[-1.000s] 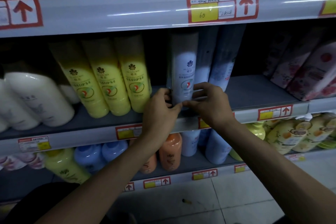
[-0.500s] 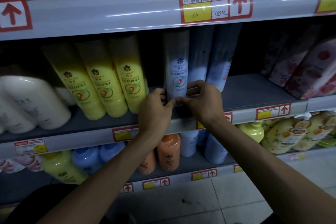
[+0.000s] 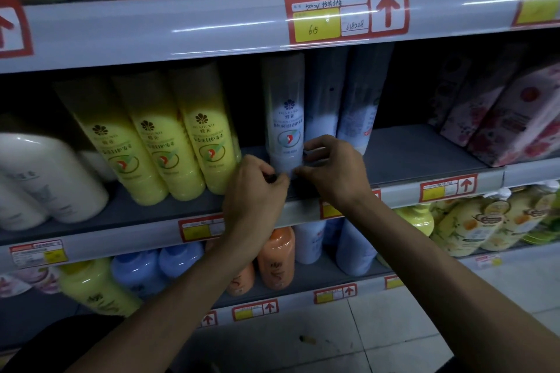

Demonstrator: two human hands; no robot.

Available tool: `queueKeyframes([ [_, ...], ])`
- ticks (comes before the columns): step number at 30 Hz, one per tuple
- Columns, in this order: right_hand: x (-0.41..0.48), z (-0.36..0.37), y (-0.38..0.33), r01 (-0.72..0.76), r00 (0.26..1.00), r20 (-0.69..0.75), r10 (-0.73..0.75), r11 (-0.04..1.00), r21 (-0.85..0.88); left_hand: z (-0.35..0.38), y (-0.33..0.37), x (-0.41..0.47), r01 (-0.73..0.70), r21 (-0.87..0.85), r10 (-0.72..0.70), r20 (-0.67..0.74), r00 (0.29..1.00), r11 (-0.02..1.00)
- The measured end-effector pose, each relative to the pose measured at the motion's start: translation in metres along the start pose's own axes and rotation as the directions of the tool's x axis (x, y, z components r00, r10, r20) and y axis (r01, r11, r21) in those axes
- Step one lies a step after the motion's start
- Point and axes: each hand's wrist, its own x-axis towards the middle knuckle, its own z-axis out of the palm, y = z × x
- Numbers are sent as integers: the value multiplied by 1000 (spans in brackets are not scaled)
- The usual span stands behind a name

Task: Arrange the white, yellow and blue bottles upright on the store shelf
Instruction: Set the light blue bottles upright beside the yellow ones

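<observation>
front blue bottle (image 3: 285,118) stands upright on the middle shelf (image 3: 424,148), label facing out, base near the front edge and boxed in by both sets of fingers

second blue bottle (image 3: 321,118) and third blue bottle (image 3: 356,121): just past the right hand's fingers, upright, close together, labels not squared to the front as far as I can see

yellow bottles (image 3: 157,145): row of three, outboard of the left knuckles, on their bases and touching each other; the tilt in view looks like lens distortion, though I can't rule out a real lean

white bottles (image 3: 51,179): well beyond the yellow row, far from either hand, partly cut by the frame; they look on their bases but slanted, can't confirm

progress, my read: yellow done, blue nearly done, with the front one in final squaring. Left: let go of it, maybe face the two behind, then check the white group

left hand (image 3: 253,191): fingers curled tight, tips pressed on the bottle's lower left at the base, wrist straight, forearm coming up from bottom left

right hand (image 3: 335,169): fingers (image 3: 315,145) wrapped round the lower right side, thumb across the front near the base, so clamped on the bottle; forearm comes up from bottom right

pink packs (image 3: 509,118): far outboard of the right wrist, leaning, not part of this job
</observation>
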Motion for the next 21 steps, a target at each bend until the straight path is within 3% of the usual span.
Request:
queueKeyframes([
  [4,4,-23,10,-61,988,-143,56,998,-29,2,4,-17,-135,-62,139,80,987,989],
  [8,9,-47,21,-115,929,-353,110,993,7,14,17,-22,-207,-143,226,135,965,968],
  [15,22,-44,28,-166,952,-269,148,985,-49,48,36,-27,-224,-179,254,170,952,958],
  [21,22,-43,22,-204,913,-356,198,979,21,59,51,-24,-194,-196,232,192,954,961],
])
